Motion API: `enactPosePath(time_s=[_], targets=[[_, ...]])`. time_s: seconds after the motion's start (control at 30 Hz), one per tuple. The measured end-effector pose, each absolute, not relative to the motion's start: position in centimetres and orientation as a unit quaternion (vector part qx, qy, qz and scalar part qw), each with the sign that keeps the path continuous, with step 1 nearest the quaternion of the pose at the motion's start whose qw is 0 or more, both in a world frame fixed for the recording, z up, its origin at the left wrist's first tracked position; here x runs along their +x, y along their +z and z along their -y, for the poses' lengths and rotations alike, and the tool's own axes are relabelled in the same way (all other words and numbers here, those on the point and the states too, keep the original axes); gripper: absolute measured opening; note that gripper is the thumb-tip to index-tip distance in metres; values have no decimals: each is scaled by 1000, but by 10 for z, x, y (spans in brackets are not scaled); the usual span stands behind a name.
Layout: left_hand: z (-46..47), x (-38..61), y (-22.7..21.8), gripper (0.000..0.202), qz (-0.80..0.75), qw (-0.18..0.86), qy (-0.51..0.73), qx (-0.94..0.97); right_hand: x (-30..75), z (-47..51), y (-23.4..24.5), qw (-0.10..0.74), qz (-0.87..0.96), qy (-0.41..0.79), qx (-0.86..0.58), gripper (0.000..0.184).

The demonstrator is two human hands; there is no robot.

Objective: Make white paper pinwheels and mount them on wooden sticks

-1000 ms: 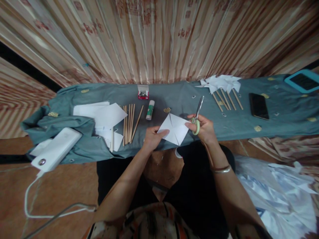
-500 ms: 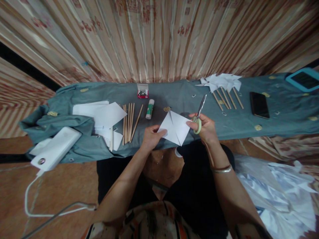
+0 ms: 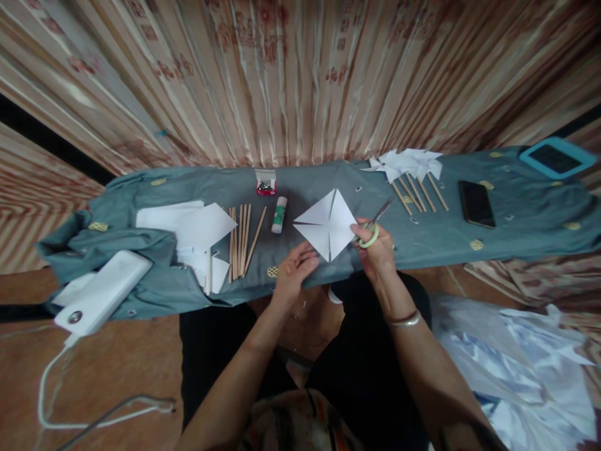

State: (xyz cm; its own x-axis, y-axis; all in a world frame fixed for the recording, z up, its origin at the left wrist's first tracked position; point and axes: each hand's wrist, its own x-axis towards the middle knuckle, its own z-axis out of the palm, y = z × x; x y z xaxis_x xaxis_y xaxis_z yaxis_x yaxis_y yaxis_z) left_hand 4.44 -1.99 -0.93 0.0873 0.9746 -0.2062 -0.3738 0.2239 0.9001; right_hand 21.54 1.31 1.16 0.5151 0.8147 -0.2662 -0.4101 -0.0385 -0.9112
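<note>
A white paper square [image 3: 323, 228] with slits cut in from its corners toward the middle is held up over the cloth, turned like a diamond. My right hand [image 3: 378, 250] pinches its right corner and also keeps hold of scissors [image 3: 369, 237] with pale green handles, blades pointing up and away. Below the paper's lower left edge is my left hand [image 3: 293, 272], its thumb and fingers apart and nothing held in it. Whether its fingertips touch the paper, I cannot tell.
On the grey-green cloth [image 3: 323, 175] are a glue stick [image 3: 278, 215], a small red box of metal pins [image 3: 267, 185], wooden sticks [image 3: 239, 241], paper sheets [image 3: 201, 225], paper pinwheels [image 3: 408, 166], a phone [image 3: 476, 203] and a white power bank [image 3: 106, 291]. A blue-framed device [image 3: 556, 156] sits far right.
My left hand has let go of the paper's left corner and moved slightly down. The paper has turned in my right hand, and several slits now show in it.
</note>
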Motion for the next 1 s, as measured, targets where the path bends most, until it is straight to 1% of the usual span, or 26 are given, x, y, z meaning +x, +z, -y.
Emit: enactPosePath(time_s=[0.03, 0.1, 0.3, 0.43, 0.6, 0.7, 0.83, 0.9, 1.0], targets=[[26, 54, -11, 49, -423, 658, 501, 370, 211, -14, 12, 668, 174, 469, -551, 34], [35, 72, -14, 43, -444, 626, 490, 414, 204, -14, 13, 666, 170, 482, -544, 35], [25, 94, -8, 34, -434, 588, 532, 428, 190, -15, 16, 642, 180, 504, -549, 37], [3, 83, -4, 35, -468, 572, 555, 382, 186, -12, 13, 615, 218, 510, -560, 39], [-12, 70, -6, 36, -446, 609, 572, 321, 180, -5, 8, 574, 285, 520, -565, 41], [-20, 67, -10, 34, -445, 602, 583, 315, 177, -3, 7, 532, 318, 539, -570, 42], [-32, 55, -23, 27, -499, 542, 574, 357, 180, 3, 9, 468, 360, 579, -562, 45], [-36, 47, -30, 24, -525, 511, 565, 379, 185, 10, 11, 415, 393, 606, -553, 46], [-40, 39, -38, 26, -529, 500, 570, 382, 194, 23, 13, 311, 426, 661, -535, 47]])
